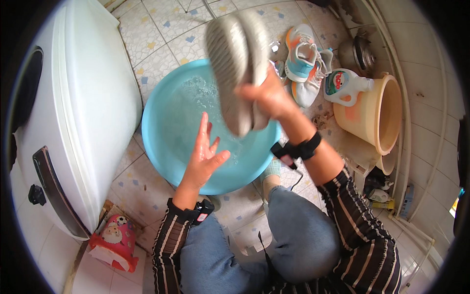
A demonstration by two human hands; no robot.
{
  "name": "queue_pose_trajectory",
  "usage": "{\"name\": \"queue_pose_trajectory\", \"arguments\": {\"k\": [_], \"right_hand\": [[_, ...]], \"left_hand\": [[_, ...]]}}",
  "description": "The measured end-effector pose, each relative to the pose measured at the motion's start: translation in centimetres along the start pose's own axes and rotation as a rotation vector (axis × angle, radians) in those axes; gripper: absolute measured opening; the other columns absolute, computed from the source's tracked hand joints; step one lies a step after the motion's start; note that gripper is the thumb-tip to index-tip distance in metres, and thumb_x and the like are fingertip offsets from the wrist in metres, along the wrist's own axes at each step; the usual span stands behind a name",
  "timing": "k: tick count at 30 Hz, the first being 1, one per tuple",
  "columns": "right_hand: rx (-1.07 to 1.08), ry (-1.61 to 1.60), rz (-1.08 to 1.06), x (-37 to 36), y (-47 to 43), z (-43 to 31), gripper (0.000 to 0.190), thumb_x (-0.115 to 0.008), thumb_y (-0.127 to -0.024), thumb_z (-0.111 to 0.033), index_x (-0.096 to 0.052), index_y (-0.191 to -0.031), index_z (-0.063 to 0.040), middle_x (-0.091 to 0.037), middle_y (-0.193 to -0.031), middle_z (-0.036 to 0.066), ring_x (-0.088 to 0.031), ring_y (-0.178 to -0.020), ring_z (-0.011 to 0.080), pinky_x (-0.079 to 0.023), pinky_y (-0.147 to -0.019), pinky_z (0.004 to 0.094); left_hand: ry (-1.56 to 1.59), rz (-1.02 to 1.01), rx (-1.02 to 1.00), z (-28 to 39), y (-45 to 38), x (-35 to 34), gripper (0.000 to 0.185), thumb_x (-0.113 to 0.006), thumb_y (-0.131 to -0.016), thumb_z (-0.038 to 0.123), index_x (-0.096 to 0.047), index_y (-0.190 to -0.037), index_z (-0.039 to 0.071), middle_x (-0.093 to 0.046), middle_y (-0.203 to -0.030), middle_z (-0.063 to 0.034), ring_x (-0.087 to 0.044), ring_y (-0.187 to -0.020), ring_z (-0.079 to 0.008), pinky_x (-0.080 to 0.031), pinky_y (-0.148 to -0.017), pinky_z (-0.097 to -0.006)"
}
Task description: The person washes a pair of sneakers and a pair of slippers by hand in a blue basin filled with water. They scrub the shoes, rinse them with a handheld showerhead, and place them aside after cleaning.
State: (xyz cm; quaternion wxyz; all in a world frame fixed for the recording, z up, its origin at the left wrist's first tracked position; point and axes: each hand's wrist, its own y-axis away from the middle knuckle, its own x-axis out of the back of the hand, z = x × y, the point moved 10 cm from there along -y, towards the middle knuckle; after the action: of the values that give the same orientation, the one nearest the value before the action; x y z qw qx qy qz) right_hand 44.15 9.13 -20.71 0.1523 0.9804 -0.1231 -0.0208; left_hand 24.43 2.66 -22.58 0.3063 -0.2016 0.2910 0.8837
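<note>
My right hand point(270, 93) grips a pair of pale shoes point(229, 55) pressed together, lifted over the far right part of a turquoise plastic basin point(156, 158). The shoes are blurred, with a ridged sole facing up. Cloudy water point(176, 117) with some bubbles lies in the basin. Above the water, my left hand point(207, 154) is wet, its fingers apart, holding nothing. Another pair of sneakers, white, orange and blue point(301, 55), stands on the tiled floor beyond my right hand.
A white washing machine point(99, 92) stands at the left. To the right are a detergent bottle point(343, 86), a cream bucket point(358, 117) and a metal kettle point(354, 55) near wall pipes point(402, 110). A red patterned bag point(119, 239) is at lower left.
</note>
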Motion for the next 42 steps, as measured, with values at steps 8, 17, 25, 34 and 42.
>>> {"name": "queue_pose_trajectory", "arguments": {"k": [8,17,25,34,42], "right_hand": [[0.030,1.029,0.474,14.3,-8.0,-2.3,0.092,-0.071,-0.067,-0.026,-0.027,-0.147,-0.025,-0.063,-0.112,0.024,-0.065,-0.099,0.0347,-0.052,-0.083,0.0405],[-0.047,1.594,0.300,14.0,-11.9,7.3,0.094,-0.076,-0.067,-0.053,-0.032,-0.146,-0.029,-0.042,-0.137,0.030,-0.036,-0.130,0.0463,-0.023,-0.104,0.0662],[-0.341,1.072,0.033,18.3,6.5,10.3,0.024,-0.064,-0.083,-0.028,-0.069,-0.089,-0.006,-0.068,-0.083,0.015,-0.067,-0.079,0.0289,-0.051,-0.072,0.0399],[-0.937,0.791,0.516,27.5,23.5,29.2,0.083,-0.088,-0.061,-0.039,-0.051,-0.121,0.006,-0.059,-0.117,0.022,-0.060,-0.104,0.0287,-0.049,-0.087,0.0346],[-0.855,0.967,0.467,28.0,21.5,26.9,0.030,-0.079,-0.067,-0.032,-0.064,-0.080,-0.009,-0.066,-0.103,0.013,-0.063,-0.083,0.0271,-0.050,-0.075,0.0393]], "left_hand": [[-0.295,0.274,-0.015,-0.1,1.3,6.3,0.064,-0.063,-0.087,0.007,-0.032,-0.144,0.009,-0.025,-0.152,-0.0101,-0.019,-0.143,-0.0241,-0.020,-0.114,-0.0479],[-0.415,0.447,0.100,-2.0,1.3,8.5,0.041,-0.060,-0.087,0.006,-0.051,-0.128,0.005,-0.044,-0.136,-0.0086,-0.041,-0.128,-0.0204,-0.031,-0.110,-0.0395],[-0.428,0.473,0.178,-2.2,2.5,9.5,0.043,-0.059,-0.087,0.007,-0.050,-0.129,0.004,-0.045,-0.136,-0.0094,-0.044,-0.126,-0.0198,-0.030,-0.112,-0.0388],[-0.480,0.390,0.222,-3.1,1.8,8.1,0.045,-0.055,-0.089,0.006,-0.048,-0.134,0.003,-0.045,-0.139,-0.0116,-0.037,-0.133,-0.0205,-0.031,-0.107,-0.0344],[-0.517,0.408,0.227,-3.6,1.8,9.0,0.043,-0.059,-0.089,0.009,-0.050,-0.130,0.003,-0.047,-0.136,-0.0098,-0.043,-0.126,-0.0178,-0.031,-0.109,-0.0354]]}}
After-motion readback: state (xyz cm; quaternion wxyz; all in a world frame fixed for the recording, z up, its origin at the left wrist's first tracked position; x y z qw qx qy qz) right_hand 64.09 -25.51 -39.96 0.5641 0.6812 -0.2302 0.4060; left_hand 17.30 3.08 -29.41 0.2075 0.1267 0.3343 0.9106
